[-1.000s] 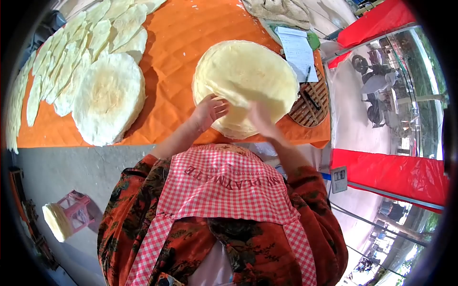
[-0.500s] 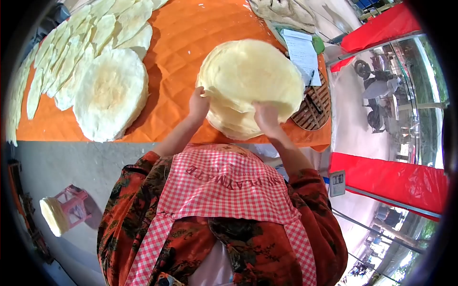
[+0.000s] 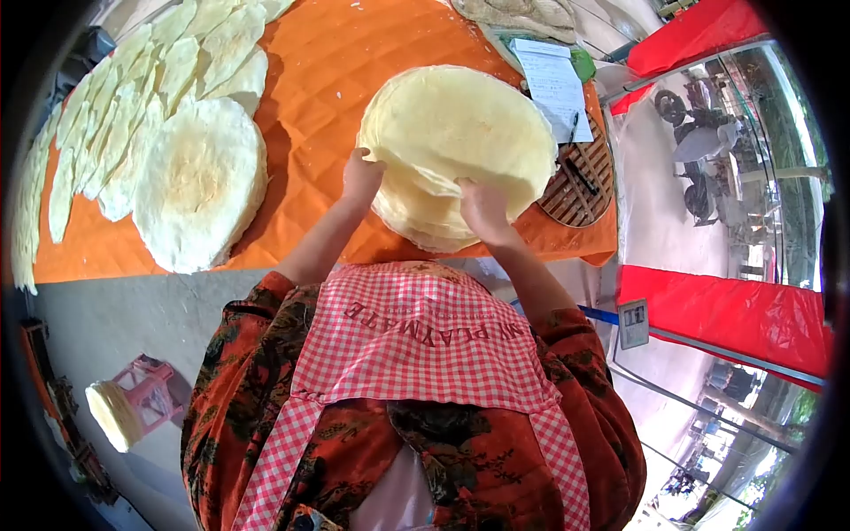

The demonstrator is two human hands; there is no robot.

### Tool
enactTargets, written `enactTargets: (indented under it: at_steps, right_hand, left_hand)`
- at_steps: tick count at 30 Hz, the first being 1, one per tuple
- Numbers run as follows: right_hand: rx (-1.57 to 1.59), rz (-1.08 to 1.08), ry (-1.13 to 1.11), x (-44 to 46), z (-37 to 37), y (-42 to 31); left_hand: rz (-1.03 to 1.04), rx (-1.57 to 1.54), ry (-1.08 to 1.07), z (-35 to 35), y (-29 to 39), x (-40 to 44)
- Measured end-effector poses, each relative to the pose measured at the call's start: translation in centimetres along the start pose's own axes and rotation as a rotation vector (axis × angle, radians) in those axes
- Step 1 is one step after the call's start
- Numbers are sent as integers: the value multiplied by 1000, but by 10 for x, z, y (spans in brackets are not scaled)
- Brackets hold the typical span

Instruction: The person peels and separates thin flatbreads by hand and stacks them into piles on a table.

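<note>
A stack of large, thin, round flatbreads (image 3: 456, 115) lies on the orange-covered table in front of me. My left hand (image 3: 361, 180) pinches the left edge of the top flatbread. Thumb and fingers of my right hand (image 3: 484, 211) are closed on its near edge. That edge is raised off the layers below and casts a shadow beneath it, while the far part still rests on the stack. To the left sits a second, thicker pile of paler flatbreads (image 3: 199, 186) with a browned middle.
Several overlapping flatbread pieces (image 3: 177, 80) spread over the far left of the orange cloth (image 3: 310, 97). At the right lie a written notepad (image 3: 551, 88), a dark pen and a slatted round board (image 3: 580, 199). A pink stool (image 3: 150, 389) with more flatbreads stands on the floor.
The near edge of the top flatbread has come up slightly further, showing more of the layer beneath. Both hands keep their grip. The whole view has shifted a little.
</note>
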State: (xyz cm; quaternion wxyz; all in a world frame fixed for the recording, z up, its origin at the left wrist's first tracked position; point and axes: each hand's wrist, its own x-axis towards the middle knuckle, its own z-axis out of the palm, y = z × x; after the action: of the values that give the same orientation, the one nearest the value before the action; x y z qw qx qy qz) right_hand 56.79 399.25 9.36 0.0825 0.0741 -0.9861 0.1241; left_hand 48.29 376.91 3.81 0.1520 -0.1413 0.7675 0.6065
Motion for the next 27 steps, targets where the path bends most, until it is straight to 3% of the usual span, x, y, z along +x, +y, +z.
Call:
enactTargets:
  at_steps: [4,10,14,17,21,23,24,25,27]
  right_hand:
    - [65,-14,1,1,13,12]
    - [71,4,13,2,5,13]
    - [74,39,-17,2,2,9]
    - [89,71,-114,0,-3,1]
    - [-56,-48,38,-25,27,-19]
    - [-52,10,-19,-30,32,-19]
    - [32,8,87,-24,32,-14]
    - [14,67,-45,-14,31,-4]
    - [-24,191,-304,13,22,28]
  left_hand:
    - [18,-102,-40,-1,-14,-1]
    - [361,73,53,3,0,-33]
    - [-19,-559,-197,4,8,-40]
    - [-254,-740,-341,4,1,-40]
    - [-387,-1030,-570,7,-4,-37]
    - [-358,-1081,-615,9,-5,-36]
    - [-346,-1102,-623,8,-5,-37]
    - [-331,-1121,-632,8,-4,-37]
    - [-284,-867,-481,13,-4,-44]
